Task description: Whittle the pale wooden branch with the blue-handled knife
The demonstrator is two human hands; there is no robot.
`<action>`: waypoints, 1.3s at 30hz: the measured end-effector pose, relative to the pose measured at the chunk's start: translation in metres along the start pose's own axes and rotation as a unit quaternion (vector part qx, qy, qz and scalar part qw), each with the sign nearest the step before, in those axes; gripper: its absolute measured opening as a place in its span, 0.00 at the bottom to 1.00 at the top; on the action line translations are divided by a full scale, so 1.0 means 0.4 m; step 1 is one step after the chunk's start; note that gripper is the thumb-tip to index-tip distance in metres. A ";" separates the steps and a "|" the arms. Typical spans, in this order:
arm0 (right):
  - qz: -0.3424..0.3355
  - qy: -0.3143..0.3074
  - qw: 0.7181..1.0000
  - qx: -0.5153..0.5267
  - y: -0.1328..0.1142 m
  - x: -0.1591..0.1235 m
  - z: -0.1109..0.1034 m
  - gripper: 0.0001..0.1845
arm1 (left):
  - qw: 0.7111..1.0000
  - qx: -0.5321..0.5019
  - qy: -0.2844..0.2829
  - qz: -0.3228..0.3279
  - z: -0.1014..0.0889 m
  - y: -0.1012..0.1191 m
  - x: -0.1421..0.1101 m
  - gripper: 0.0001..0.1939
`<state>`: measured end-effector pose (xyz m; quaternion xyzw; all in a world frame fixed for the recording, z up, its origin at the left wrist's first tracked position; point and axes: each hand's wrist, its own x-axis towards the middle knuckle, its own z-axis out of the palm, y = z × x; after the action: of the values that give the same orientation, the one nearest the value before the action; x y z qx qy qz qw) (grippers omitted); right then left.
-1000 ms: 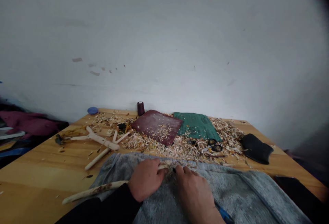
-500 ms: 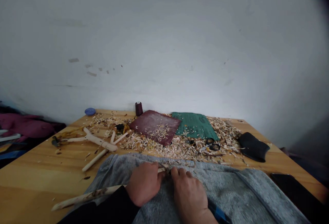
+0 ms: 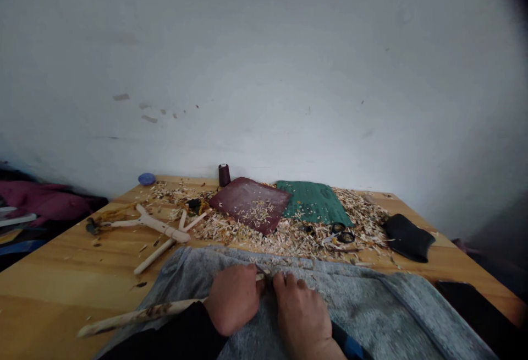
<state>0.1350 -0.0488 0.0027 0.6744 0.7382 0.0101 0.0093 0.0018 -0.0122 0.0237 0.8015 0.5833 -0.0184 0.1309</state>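
Observation:
My left hand (image 3: 234, 299) is closed round a peeled wooden stick (image 3: 140, 316), whose long end sticks out to the left with dark bark patches on it. The stick's other end shows slightly between my two hands. Close beside it, my right hand (image 3: 303, 313) is curled round what looks like a knife with a black and blue handle (image 3: 348, 343). A thin dark edge shows near the left fingertips; most of the blade is hidden. Both hands rest over a grey cloth (image 3: 363, 299) at the table's near side.
Wood shavings (image 3: 247, 239) cover the middle of the table (image 3: 49, 288). Around them lie a forked peeled branch (image 3: 160, 227), a maroon sheet (image 3: 243, 197), a green sheet (image 3: 311, 200), scissors (image 3: 342, 234), a thread cone (image 3: 223, 175), a black curved piece (image 3: 408, 237) and a dark flat object (image 3: 474, 307).
The view has shifted very slightly. My left hand and the stick tilt a little, the stick's outer end moving slightly left; both grips stay the same.

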 end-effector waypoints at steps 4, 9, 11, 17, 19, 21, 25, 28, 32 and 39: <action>-0.006 -0.006 1.000 0.017 0.005 0.003 -0.004 0.20 | 1.000 0.027 0.010 0.003 0.006 -0.002 0.002 0.17; -0.007 -0.020 0.999 0.041 0.025 0.005 -0.014 0.18 | 0.999 0.034 0.019 0.003 0.004 -0.009 0.010 0.18; -0.006 -0.012 0.999 0.051 0.034 0.005 -0.019 0.16 | 0.999 0.030 0.020 0.005 -0.001 -0.012 0.011 0.18; -0.002 -0.020 0.998 0.059 0.051 0.004 -0.026 0.16 | 0.999 0.020 0.034 0.014 -0.008 -0.016 0.002 0.18; -0.006 -0.036 0.997 0.062 0.053 0.005 -0.022 0.16 | 0.999 0.017 0.041 0.016 -0.007 -0.017 0.001 0.17; -0.005 -0.039 0.997 0.068 0.055 0.005 -0.020 0.16 | 0.999 0.015 0.049 0.017 -0.008 -0.016 0.002 0.16; 0.011 -0.045 0.997 0.065 0.054 0.006 -0.021 0.17 | 0.998 0.010 0.053 0.024 -0.006 -0.008 0.003 0.16; 0.017 -0.050 0.997 0.059 0.050 0.007 -0.023 0.19 | 0.998 0.009 0.054 0.031 0.000 0.001 0.001 0.15; 0.016 -0.054 0.997 0.057 0.049 0.012 -0.020 0.18 | 0.997 0.013 0.067 0.030 0.006 0.002 0.001 0.16; 0.006 -0.048 0.996 0.075 0.054 0.015 -0.019 0.16 | 0.997 0.006 0.078 0.019 -0.009 -0.015 0.010 0.15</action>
<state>0.1559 -0.0409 0.0109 0.6777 0.7312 -0.0777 -0.0063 -0.0031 -0.0058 0.0252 0.8123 0.5760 0.0434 0.0807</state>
